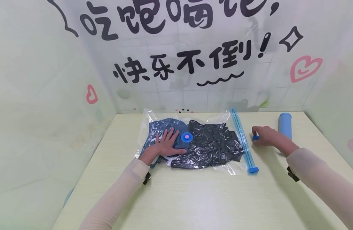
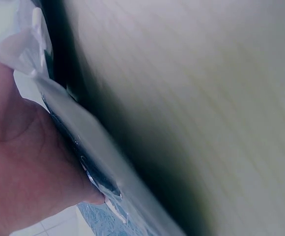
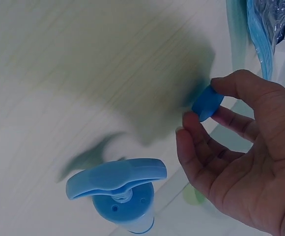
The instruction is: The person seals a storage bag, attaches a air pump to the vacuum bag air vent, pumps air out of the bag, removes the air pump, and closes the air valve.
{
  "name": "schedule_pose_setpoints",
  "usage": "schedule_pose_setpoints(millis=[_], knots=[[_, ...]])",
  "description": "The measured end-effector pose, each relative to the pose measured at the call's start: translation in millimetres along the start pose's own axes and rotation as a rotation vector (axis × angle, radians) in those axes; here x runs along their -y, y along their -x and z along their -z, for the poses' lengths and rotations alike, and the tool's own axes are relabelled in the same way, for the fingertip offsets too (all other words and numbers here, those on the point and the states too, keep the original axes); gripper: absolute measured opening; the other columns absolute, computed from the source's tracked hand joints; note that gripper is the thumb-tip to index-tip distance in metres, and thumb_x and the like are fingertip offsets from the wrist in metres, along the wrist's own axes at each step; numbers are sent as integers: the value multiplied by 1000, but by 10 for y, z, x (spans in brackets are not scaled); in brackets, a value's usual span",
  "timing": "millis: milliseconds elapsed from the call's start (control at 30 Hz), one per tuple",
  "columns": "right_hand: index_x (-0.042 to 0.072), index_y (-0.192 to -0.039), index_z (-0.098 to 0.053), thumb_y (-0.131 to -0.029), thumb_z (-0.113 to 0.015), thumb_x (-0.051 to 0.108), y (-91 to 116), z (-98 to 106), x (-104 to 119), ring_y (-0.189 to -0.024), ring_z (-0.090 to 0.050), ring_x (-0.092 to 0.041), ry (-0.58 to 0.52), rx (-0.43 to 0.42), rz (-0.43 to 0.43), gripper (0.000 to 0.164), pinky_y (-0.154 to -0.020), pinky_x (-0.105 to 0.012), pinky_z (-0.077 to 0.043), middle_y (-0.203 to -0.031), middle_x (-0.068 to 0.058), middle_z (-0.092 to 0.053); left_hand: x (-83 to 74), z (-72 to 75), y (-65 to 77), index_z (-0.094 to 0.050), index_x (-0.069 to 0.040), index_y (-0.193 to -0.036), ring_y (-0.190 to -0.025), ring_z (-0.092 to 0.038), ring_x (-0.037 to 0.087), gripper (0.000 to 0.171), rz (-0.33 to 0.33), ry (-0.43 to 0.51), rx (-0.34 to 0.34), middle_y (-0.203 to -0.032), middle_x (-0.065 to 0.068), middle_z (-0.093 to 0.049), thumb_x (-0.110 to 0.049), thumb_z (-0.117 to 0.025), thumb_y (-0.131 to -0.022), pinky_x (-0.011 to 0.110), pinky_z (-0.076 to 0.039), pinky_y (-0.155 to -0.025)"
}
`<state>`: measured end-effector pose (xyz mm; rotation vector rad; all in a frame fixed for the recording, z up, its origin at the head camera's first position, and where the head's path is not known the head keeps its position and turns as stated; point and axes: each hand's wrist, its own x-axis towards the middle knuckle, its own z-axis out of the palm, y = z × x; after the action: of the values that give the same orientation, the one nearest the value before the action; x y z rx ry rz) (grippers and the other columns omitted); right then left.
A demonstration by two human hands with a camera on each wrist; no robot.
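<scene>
A clear vacuum storage bag (image 1: 204, 118) lies flat on the table, with blue clothing (image 1: 180, 124) on its left and black clothing (image 1: 214, 140) on its right. My left hand (image 1: 167, 146) rests on the blue side with fingers spread, just left of the round blue valve (image 1: 191, 139) with its pink centre. In the left wrist view the palm (image 2: 29, 157) lies along the bag's plastic. Beyond the bag's zip edge, my right hand (image 1: 265, 135) pinches a small round blue cap (image 3: 209, 103) between thumb and fingers, over the table.
A blue hand pump (image 1: 285, 123) stands behind the right hand; its handle (image 3: 115, 178) shows in the right wrist view. A blue zip slider (image 1: 253, 170) sits at the near end of the zip strip (image 1: 242, 135). Printed sheets (image 1: 176, 92) enclose the table's back and sides.
</scene>
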<state>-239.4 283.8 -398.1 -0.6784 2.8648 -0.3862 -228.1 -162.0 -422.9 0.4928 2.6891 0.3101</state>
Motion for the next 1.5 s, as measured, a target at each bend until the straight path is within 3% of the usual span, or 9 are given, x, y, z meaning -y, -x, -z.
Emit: schedule_pose_setpoints(millis=[267,500,800,967,1067,1333,1500], knots=[[2,-108,-59,-83,-75,12,-57,23,150,-71,-53,-27,45,-151,23,31,-56,-40,-49,-87,-14,-57,94,-93,-77,4,-20,-164,-148,24,29,111,-7,27,-9,-166,6,19,-79,-51,-87,61,16,-112],[5,-113,-61,-84,-74,15,-128,36,383,-66,-51,-24,48,-208,40,33,-51,-36,-44,-92,-11,-55,2,-5,19,-2,-15,-165,-150,19,33,108,-17,19,-19,-168,11,13,-72,-55,-91,64,12,-113],[2,-118,-63,-86,-74,14,-296,-9,666,-69,-53,-23,38,-206,53,36,-55,-37,-49,-101,-14,-57,-31,25,52,-2,-15,-165,-150,17,34,107,-16,14,-16,-168,11,13,-70,-56,-91,65,10,-113],[2,-119,-63,-90,-72,14,-415,-50,839,-68,-51,-22,40,-216,117,32,-53,-37,-47,-97,-14,-56,48,-53,-38,1,-18,-165,-148,24,29,109,-9,39,-15,-167,7,18,-72,-56,-90,63,16,-111],[2,-120,-62,-91,-72,14,-484,-84,939,-73,-55,-23,38,-221,150,33,-57,-38,-52,-98,-14,-57,81,-85,-78,3,-20,-164,-147,26,27,109,-9,47,-16,-166,5,20,-74,-55,-89,62,17,-111],[-3,-122,-62,-90,-72,11,-687,-183,1144,-84,-63,-30,-3,-214,198,37,-70,-45,-57,-102,-17,-60,-17,18,51,-2,-14,-165,-150,18,33,107,-13,27,-7,-168,11,13,-71,-54,-92,62,11,-113],[-2,-124,-63,-89,-72,13,-809,-260,1239,-87,-63,-31,-21,-187,191,39,-72,-46,-58,-105,-17,-60,-20,17,56,-2,-14,-165,-150,17,33,106,-12,28,-7,-168,12,12,-71,-54,-92,63,11,-113]])
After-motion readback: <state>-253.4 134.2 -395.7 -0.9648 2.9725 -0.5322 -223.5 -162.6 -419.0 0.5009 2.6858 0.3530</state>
